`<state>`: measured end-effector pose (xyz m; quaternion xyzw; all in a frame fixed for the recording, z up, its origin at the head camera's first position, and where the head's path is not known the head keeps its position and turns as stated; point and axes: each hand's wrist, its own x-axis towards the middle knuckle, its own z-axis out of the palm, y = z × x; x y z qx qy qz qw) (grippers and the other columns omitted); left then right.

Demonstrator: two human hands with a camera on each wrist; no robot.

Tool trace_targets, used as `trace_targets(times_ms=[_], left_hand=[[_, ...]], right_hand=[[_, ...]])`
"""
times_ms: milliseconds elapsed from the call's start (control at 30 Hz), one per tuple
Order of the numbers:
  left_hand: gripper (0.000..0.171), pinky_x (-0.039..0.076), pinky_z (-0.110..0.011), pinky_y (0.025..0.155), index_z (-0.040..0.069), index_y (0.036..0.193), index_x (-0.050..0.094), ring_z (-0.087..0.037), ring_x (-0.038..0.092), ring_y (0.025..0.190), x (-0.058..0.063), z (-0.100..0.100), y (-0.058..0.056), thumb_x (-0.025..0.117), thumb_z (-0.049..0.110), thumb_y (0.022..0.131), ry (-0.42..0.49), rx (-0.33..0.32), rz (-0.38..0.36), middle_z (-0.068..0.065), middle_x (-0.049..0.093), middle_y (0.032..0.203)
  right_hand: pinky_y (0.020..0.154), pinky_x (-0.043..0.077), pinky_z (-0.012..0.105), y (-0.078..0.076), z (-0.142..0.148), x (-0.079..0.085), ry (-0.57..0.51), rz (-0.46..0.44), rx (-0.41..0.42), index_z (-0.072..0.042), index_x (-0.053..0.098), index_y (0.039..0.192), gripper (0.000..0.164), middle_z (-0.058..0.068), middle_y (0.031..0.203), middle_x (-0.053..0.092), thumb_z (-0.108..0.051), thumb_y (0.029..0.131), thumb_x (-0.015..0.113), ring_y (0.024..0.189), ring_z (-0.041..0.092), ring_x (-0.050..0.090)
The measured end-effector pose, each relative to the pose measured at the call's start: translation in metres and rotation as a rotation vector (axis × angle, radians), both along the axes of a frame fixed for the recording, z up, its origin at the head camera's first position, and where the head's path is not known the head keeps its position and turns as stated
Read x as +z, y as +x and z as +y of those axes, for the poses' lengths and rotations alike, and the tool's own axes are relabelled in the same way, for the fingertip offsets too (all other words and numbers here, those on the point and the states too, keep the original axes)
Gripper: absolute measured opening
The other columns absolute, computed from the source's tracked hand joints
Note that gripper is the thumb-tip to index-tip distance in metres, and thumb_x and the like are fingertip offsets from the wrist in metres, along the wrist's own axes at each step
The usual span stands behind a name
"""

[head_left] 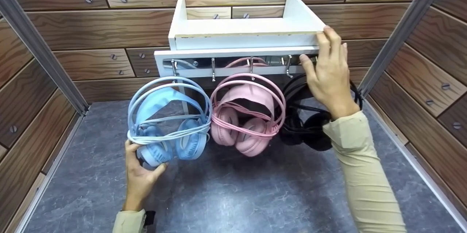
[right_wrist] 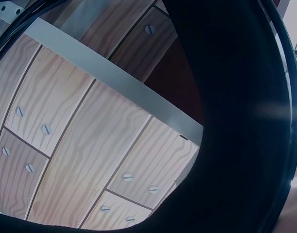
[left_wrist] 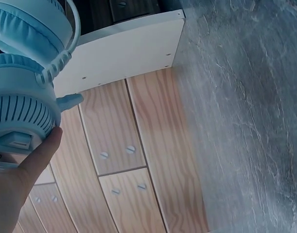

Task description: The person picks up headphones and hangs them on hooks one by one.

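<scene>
A white rack (head_left: 233,41) with a shelf on top and metal hooks along its front rail stands at the back. Blue headphones (head_left: 191,140) are at its left end, their cable looped across the band. My left hand (head_left: 140,180) holds their left ear cup, thumb below and fingers at the outer side; the left wrist view shows a finger along the blue cup (left_wrist: 22,109). My right hand (head_left: 332,74) grips the rack's right end, fingers over the top and thumb on the front. Pink headphones (head_left: 253,138) hang in the middle. Black headphones (head_left: 319,130) hang at right, partly behind my right wrist.
Wood-patterned walls (head_left: 109,28) with printed screws enclose the space at the back and both sides. Grey marbled flooring (head_left: 226,196) lies beneath. Metal frame posts (head_left: 47,46) run up the corners. A dark band (right_wrist: 240,111) blocks much of the right wrist view.
</scene>
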<state>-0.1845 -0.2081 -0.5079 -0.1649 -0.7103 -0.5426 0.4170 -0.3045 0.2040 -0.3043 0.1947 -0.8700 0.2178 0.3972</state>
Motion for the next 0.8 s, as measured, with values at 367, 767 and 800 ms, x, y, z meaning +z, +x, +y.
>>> trace_targets(times_ms=[367, 767, 800], left_hand=[[0.073, 0.045, -0.02, 0.096, -0.011, 0.126, 0.044, -0.02, 0.036, 0.135, -0.0006, -0.004, 0.0021, 0.076, -0.022, 0.061, -0.019, 0.06, -0.108, -0.012, 0.035, 0.146], [0.08, 0.041, -0.022, 0.099, -0.009, 0.138, 0.044, -0.016, 0.031, 0.139, -0.0011, -0.0026, 0.0014, 0.076, -0.023, 0.066, -0.01, 0.046, -0.102, -0.024, 0.029, 0.151], [0.079, 0.042, -0.028, 0.102, -0.009, 0.138, 0.044, -0.016, 0.031, 0.14, -0.0007, -0.0026, 0.0014, 0.075, -0.023, 0.067, -0.011, 0.046, -0.104, -0.025, 0.029, 0.152]], right_hand=[[0.119, 0.007, 0.06, 0.0009, -0.0008, -0.0006, 0.037, -0.007, -0.004, 0.006, 0.034, 0.146, 0.059, 0.03, 0.154, 0.029, -0.032, 0.104, 0.053, 0.139, 0.055, 0.033], [0.121, 0.007, 0.056, 0.0035, 0.0016, 0.0006, 0.046, -0.043, -0.013, 0.005, 0.033, 0.149, 0.061, 0.029, 0.157, 0.027, -0.028, 0.103, 0.057, 0.14, 0.055, 0.031], [0.121, 0.007, 0.055, 0.0037, 0.002, 0.0005, 0.046, -0.046, -0.014, 0.005, 0.033, 0.149, 0.061, 0.028, 0.157, 0.027, -0.027, 0.103, 0.057, 0.14, 0.055, 0.031]])
